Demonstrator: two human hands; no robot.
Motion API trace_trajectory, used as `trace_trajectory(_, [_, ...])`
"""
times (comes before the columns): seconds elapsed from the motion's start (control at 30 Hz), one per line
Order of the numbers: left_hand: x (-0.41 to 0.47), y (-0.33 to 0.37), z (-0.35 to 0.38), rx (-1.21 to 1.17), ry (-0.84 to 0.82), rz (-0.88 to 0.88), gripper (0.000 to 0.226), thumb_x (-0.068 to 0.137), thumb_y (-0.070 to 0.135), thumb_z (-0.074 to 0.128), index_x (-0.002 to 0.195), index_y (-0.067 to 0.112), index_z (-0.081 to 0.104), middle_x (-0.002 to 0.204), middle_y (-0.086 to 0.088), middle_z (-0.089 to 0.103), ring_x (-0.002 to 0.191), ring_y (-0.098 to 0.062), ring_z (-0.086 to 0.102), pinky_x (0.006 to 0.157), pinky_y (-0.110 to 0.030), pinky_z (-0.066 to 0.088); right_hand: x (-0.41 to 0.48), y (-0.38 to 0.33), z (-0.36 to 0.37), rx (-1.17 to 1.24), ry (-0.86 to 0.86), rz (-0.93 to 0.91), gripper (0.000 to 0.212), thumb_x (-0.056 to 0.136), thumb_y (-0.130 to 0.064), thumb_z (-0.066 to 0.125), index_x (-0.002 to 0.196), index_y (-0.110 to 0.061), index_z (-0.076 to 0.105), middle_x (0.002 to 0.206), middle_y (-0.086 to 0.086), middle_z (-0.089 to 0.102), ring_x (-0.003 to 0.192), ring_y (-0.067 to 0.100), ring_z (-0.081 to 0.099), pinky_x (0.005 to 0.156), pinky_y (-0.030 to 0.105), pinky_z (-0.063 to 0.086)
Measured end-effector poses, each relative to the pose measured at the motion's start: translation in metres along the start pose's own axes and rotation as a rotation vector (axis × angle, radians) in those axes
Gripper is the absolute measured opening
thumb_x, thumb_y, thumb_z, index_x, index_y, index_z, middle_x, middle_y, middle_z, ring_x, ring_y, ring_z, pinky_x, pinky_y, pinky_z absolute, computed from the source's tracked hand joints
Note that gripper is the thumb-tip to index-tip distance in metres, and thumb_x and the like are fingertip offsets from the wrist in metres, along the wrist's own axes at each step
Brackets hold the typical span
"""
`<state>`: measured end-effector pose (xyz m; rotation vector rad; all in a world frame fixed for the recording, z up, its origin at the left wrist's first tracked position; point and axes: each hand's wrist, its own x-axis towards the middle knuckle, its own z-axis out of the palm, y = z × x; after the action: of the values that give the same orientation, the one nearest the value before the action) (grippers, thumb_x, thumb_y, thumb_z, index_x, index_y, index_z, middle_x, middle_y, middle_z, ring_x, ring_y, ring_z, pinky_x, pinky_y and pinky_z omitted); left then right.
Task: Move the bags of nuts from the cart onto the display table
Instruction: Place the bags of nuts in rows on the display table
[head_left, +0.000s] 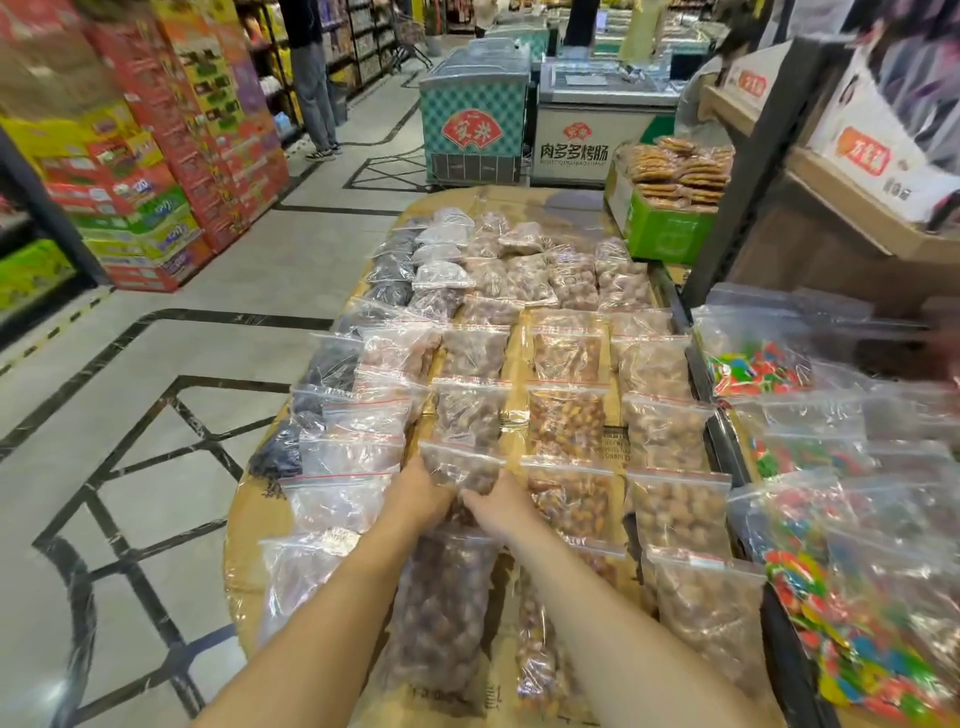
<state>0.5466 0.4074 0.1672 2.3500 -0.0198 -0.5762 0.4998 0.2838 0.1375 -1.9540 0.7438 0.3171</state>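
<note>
Left hand (425, 491) and right hand (501, 509) are both gripping one clear zip bag of nuts (460, 465) by its lower end, fingers curled in on either side, red seal strip facing the far edge. The bag is sitting low over the table (244, 514), in the second column from the left edge, roughly midway along its length; cannot tell whether it is resting on the surface or just above it.

A larger bag of brown nuts (441, 613) is lying just beneath the forearms, toward the near edge. More sealed nut bags (569, 415) are lying in overlapping rows across the cardboard-covered top, running to the far edge. Bags of dark dried fruit (332, 364) are lining the left edge.

Off the right edge, bags of coloured candy (758, 366) are lying on a neighbouring surface. A green box (667, 231) holding stacked flat snacks is standing at the far right corner. Chest freezers (475, 119) are standing beyond the far edge, and a person (314, 88) is standing in the aisle.
</note>
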Motion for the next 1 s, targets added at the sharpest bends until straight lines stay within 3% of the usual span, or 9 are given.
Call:
trace_trajectory(0.2, [0.005,-0.005,-0.002,-0.015,0.035,0.006,0.045,0.091,0.018,0.073,0.131,0.008,0.054,0.119,-0.011,0.069,0.110,-0.031,0.067,0.081,-0.031,0.049,-0.003,-0.005,-0.009,-0.026,-0.004,-0.039,0.057,0.101,-0.035,0.070,0.149,-0.017,0.045,0.126,-0.004,0.061,0.107,0.018,0.060,0.076,0.029,0.047])
trace_trajectory(0.3, [0.003,-0.005,-0.004,-0.007,0.020,0.013,0.042,0.093,0.017,0.073,0.129,0.009,0.053,0.111,-0.005,0.067,0.100,-0.025,0.065,0.079,-0.031,0.049,-0.001,-0.005,-0.009,-0.019,0.010,-0.054,0.061,0.099,-0.037,0.073,0.151,-0.020,0.046,0.130,-0.004,0.065,0.107,0.018,0.062,0.081,0.032,0.048])
trace_trajectory(0.4, [0.003,-0.002,-0.006,0.020,-0.019,0.027,0.050,0.089,0.020,0.073,0.132,0.010,0.050,0.119,-0.008,0.067,0.106,-0.028,0.068,0.082,-0.033,0.054,0.000,-0.005,-0.013,-0.049,0.008,-0.045,0.055,0.097,-0.042,0.074,0.144,-0.023,0.052,0.118,-0.006,0.068,0.102,0.021,0.069,0.077,0.033,0.052])
trace_trajectory(0.5, [0.017,0.011,-0.013,0.076,-0.026,0.100,0.067,0.076,0.041,0.072,0.132,0.011,0.051,0.125,-0.006,0.065,0.110,-0.028,0.067,0.086,-0.035,0.057,0.005,-0.013,-0.022,-0.123,0.030,-0.029,0.052,0.099,-0.049,0.068,0.139,-0.020,0.053,0.110,-0.004,0.069,0.096,0.022,0.071,0.079,0.038,0.059])
trace_trajectory(0.6, [0.039,0.028,-0.018,0.074,-0.012,0.157,0.065,0.080,0.050,0.069,0.131,0.013,0.052,0.124,-0.008,0.067,0.108,-0.031,0.070,0.091,-0.052,0.062,0.019,-0.029,-0.032,-0.164,0.122,-0.018,0.067,0.102,-0.042,0.061,0.157,-0.010,0.041,0.141,0.007,0.063,0.115,0.027,0.066,0.092,0.040,0.058])
trace_trajectory(0.7, [0.046,0.051,-0.034,0.106,0.016,0.176,0.058,0.092,0.044,0.069,0.136,0.011,0.049,0.127,-0.010,0.065,0.110,-0.033,0.068,0.095,-0.053,0.059,0.031,-0.047,-0.043,-0.149,0.176,-0.026,0.068,0.105,-0.038,0.058,0.163,-0.009,0.036,0.134,0.007,0.061,0.098,0.023,0.060,0.072,0.030,0.047])
trace_trajectory(0.77, [0.057,0.058,-0.041,0.111,0.008,0.166,0.062,0.092,0.042,0.070,0.140,0.009,0.049,0.131,-0.012,0.065,0.113,-0.034,0.067,0.097,-0.051,0.058,0.033,-0.057,-0.049,-0.134,0.195,-0.053,0.068,0.109,-0.035,0.055,0.167,-0.011,0.028,0.140,0.007,0.061,0.100,0.022,0.066,0.060,0.026,0.042])
trace_trajectory(0.9, [0.082,0.057,-0.040,0.139,-0.051,0.120,0.057,0.094,0.030,0.071,0.139,0.003,0.049,0.128,-0.013,0.064,0.111,-0.030,0.063,0.088,-0.038,0.054,0.049,-0.065,-0.055,-0.130,0.181,-0.058,0.056,0.111,-0.033,0.054,0.161,-0.011,0.041,0.134,0.007,0.064,0.101,0.022,0.061,0.081,0.030,0.046])
trace_trajectory(1.0, [0.098,0.054,-0.034,0.106,-0.078,0.101,0.053,0.092,0.018,0.068,0.139,0.004,0.048,0.128,-0.014,0.067,0.106,-0.028,0.065,0.082,-0.036,0.055,0.059,-0.072,-0.051,-0.063,0.143,-0.022,0.055,0.109,-0.030,0.057,0.160,-0.014,0.042,0.130,0.005,0.066,0.098,0.019,0.058,0.078,0.029,0.045])
